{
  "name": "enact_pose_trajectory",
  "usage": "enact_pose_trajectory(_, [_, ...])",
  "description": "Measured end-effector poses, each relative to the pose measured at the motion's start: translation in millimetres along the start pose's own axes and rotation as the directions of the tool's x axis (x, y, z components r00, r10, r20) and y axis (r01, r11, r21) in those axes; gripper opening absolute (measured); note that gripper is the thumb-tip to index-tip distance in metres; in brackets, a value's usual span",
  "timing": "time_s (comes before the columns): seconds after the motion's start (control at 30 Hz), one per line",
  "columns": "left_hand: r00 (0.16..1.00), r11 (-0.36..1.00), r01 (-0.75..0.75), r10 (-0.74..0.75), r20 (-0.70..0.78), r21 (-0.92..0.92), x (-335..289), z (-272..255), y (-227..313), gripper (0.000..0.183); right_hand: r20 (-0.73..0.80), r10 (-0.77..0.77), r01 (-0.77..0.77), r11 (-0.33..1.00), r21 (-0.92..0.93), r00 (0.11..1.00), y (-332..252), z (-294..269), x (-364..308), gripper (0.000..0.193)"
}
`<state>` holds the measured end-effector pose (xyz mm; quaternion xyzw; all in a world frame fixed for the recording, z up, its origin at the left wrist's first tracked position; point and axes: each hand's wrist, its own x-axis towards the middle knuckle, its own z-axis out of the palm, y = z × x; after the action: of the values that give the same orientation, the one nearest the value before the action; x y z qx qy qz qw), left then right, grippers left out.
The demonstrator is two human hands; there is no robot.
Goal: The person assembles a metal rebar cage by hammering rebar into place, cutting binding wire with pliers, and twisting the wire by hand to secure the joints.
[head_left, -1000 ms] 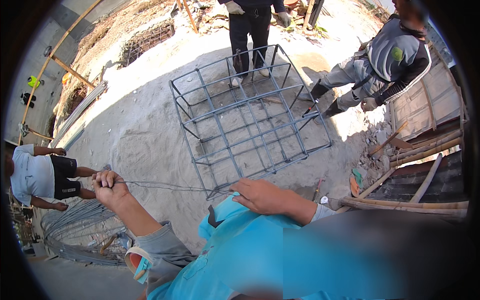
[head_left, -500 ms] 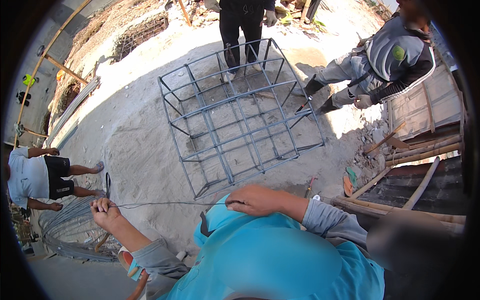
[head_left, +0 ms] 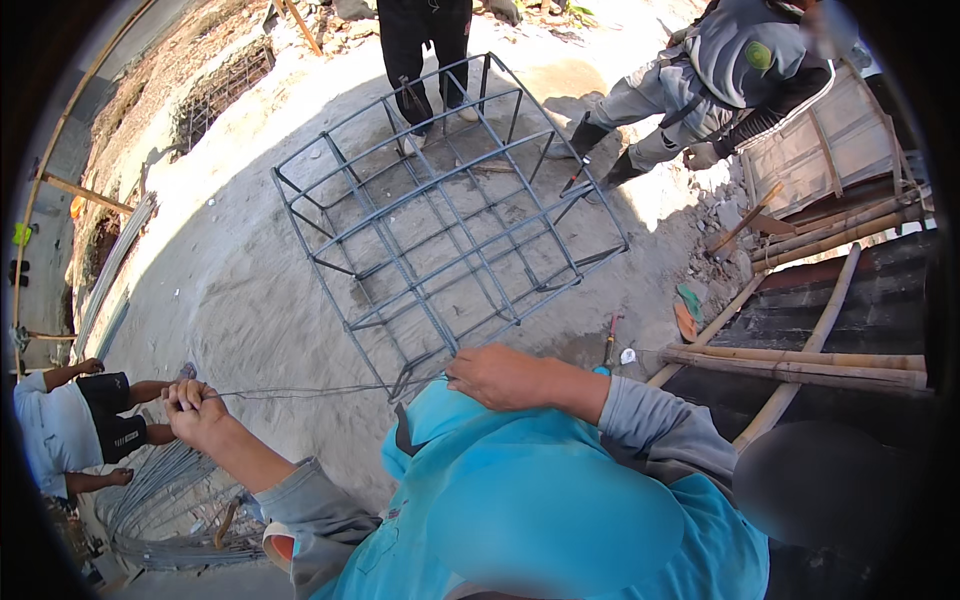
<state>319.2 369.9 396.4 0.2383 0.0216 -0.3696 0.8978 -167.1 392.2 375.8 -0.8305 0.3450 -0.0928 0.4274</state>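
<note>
A thin, dark wire stretches between my two hands, its strands slightly apart. My left hand is closed in a fist around one end, out to the left. Near my turquoise shirt, my right hand pinches the other end with its fingers pressed together. Just beyond lies a box-shaped steel rebar cage on the sandy ground. Its nearest corner is close to the wire; whether they touch I cannot tell.
Two people stand by the cage, one in black trousers, one in grey work clothes. Another person in a white shirt is at left, near bundled rods. Bamboo poles, sandals and a pink-handled tool lie right.
The whole view has shifted, so the cage appears farther left and higher. Both hands keep their hold on the wire, whose strands show slightly more apart.
</note>
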Motion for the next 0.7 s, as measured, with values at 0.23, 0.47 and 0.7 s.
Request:
enact_pose_trajectory(0.23, [0.978,0.983,0.162,-0.149,0.144,-0.084,51,10,-16,0.007,-0.038,-0.036,0.041,0.988,0.151,0.999,-16,5,11,0.031])
enact_pose_trajectory(0.47, [0.976,0.984,0.178,-0.173,0.134,-0.027,75,1,-26,0.01,0.053,0.063,-0.076,0.95,0.302,0.997,-28,3,19,0.037])
enact_pose_trajectory(0.7, [0.982,0.984,0.171,-0.165,0.09,-0.057,73,1,-34,0.006,0.143,0.143,-0.193,0.871,0.451,0.979,-35,-18,7,0.032])
